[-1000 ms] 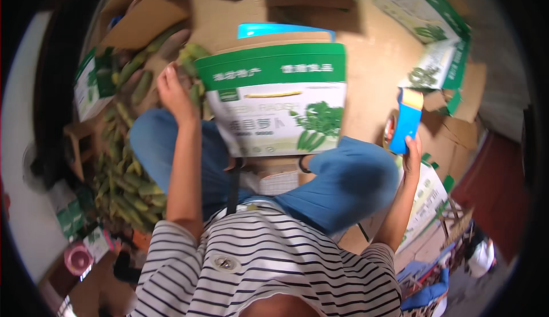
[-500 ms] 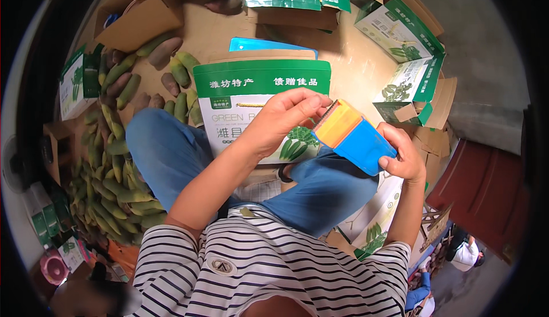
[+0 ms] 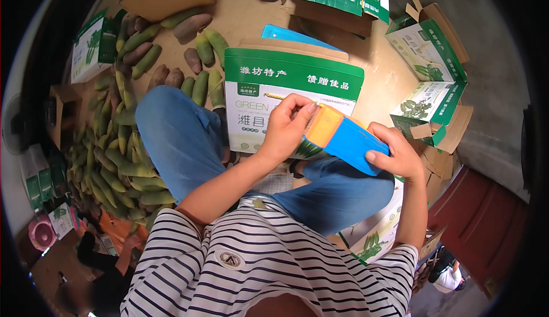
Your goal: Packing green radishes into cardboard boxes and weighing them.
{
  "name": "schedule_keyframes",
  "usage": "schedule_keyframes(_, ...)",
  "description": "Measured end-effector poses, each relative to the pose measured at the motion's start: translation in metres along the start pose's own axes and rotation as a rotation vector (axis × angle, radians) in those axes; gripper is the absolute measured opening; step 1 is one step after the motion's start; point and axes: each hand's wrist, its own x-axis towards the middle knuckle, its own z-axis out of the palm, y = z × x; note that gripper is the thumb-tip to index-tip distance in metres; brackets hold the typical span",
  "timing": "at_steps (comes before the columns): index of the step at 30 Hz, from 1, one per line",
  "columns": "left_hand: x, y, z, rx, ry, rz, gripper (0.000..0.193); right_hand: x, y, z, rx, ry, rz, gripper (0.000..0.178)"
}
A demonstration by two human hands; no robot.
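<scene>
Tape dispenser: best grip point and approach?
Grip the tape dispenser by its blue body, likely best from the person's right, as the right hand does: that part is broad and flat, while the toothed edge at the yellow end faces left, beside the left hand.

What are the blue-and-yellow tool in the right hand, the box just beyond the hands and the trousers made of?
Tool: probably hard plastic, given its smooth, evenly coloured faces; its toothed edge might be metal, but is too small to tell.
Box: cardboard, printed green and white, with plain brown board showing along the top.
Trousers: matte blue cloth with soft folds, possibly denim.
</scene>
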Motion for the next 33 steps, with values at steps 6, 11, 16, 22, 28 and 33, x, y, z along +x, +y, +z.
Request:
schedule_keyframes(6, -0.005, -0.009, -0.040, 0.032, 0.294, 0.011, 0.010, 0.016, -0.003, 0.002, -0.103, -0.014, 0.062, 0.041)
schedule_keyframes(11, 0.009, -0.032, -0.114, 0.083, 0.564, 0.132, 0.013, 0.005, 0.021, -0.019, -0.231, 0.096, 0.182, 0.043)
schedule_keyframes(16, 0.026, -0.058, -0.140, 0.225, 0.641, 0.187, 0.014, 0.035, 0.017, 0.002, -0.353, 0.137, 0.156, 0.044)
schedule_keyframes(22, 0.036, -0.070, -0.151, 0.401, 0.776, 0.197, 0.016, 0.070, 0.008, 0.023, -0.594, 0.172, 0.188, 0.046)
schedule_keyframes(28, 0.043, -0.075, -0.149, 0.438, 0.832, 0.188, 0.013, 0.080, 0.000, 0.027, -0.623, 0.182, 0.228, 0.045)
schedule_keyframes(33, 0.047, -0.076, -0.148, 0.656, 0.823, 0.272, 0.011, 0.082, 0.005, 0.029, -0.639, 0.190, 0.255, 0.045)
